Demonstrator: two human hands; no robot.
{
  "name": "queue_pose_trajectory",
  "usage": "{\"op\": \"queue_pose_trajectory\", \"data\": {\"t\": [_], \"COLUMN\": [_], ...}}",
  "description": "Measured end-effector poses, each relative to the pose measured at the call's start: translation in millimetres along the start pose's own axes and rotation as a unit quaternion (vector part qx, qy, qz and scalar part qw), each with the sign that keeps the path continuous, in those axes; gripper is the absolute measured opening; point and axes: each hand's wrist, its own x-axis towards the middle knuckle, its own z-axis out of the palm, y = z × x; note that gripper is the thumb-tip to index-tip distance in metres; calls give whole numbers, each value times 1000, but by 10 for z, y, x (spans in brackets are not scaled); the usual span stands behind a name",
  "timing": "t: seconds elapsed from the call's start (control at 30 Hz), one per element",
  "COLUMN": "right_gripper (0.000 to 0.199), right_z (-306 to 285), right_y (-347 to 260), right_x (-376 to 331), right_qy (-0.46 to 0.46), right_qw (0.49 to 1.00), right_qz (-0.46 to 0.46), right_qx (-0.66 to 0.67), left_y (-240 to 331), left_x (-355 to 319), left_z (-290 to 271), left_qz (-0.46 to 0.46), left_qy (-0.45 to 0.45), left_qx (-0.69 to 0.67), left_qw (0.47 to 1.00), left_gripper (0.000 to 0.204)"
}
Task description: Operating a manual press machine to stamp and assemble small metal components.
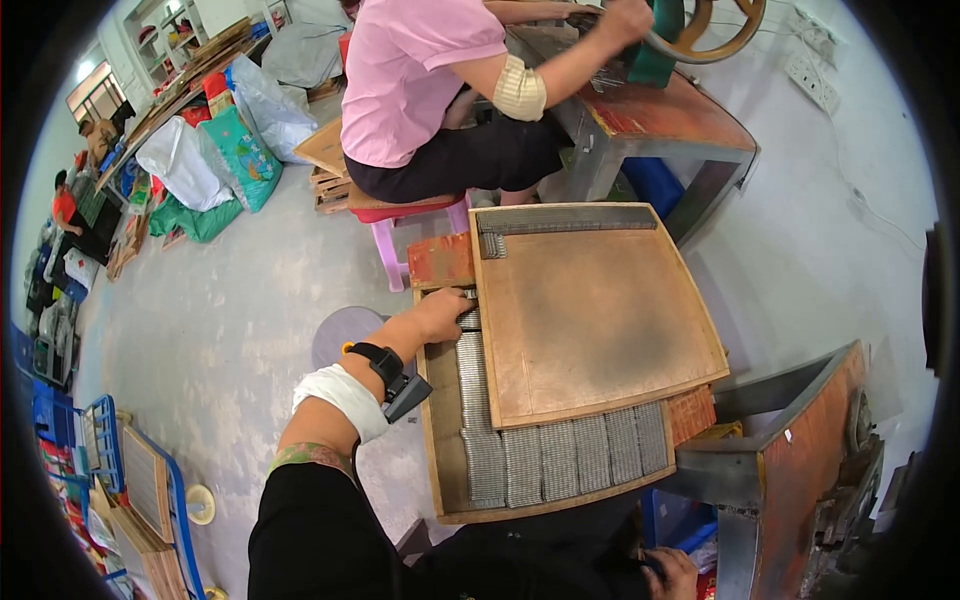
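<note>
My left hand (440,314) reaches to the far left corner of the lower wooden tray (436,440). Its fingers are closed on small metal pieces (470,294) there, partly hidden by the hand. Tight rows of thin grey metal pieces (525,465) fill much of this tray. A second wooden tray (600,330) lies on top, slightly askew, with a row of similar pieces (575,222) along its far edge and bare board elsewhere. Low at the bottom edge, my right hand (672,574) shows only in part, fingers curled around something dark that I cannot make out.
Ahead, a person in a pink shirt (415,75) sits on a stool (385,245) at a rusty bench (650,115) with a handwheel (710,25). A metal-framed stand (800,450) is at right. Sacks (240,160) lie far left; a blue trolley (180,500) stands near left.
</note>
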Motion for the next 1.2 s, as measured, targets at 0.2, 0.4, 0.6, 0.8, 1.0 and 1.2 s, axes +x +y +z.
{"op": "queue_pose_trajectory", "data": {"t": [0.2,0.4,0.6,0.8,1.0,1.2], "right_gripper": [20,21,21,30,28,27], "right_z": [52,86,103,18,29,-262], "right_y": [-7,41,-1,109,201,299], "right_x": [-5,-12,18,-72,-219,-795], "right_qy": [-4,-12,0,16,58,154], "right_qw": [1000,1000,1000,999,997,986], "right_qz": [11,9,-5,-30,-58,-60], "right_qx": [10,22,23,0,2,1], "left_y": [-24,-67,-143,33,1211,4095], "left_x": [5,-64,-60,-219,-258,308], "left_z": [21,13,18,-469,-1289,-983], "left_qz": [80,68,63,-12,-40,308], "left_qy": [11,22,38,145,159,44], "left_qx": [65,43,17,-108,-211,-236], "left_qw": [995,997,997,984,964,920], "left_gripper": [55,52,44,31,35,32]}}
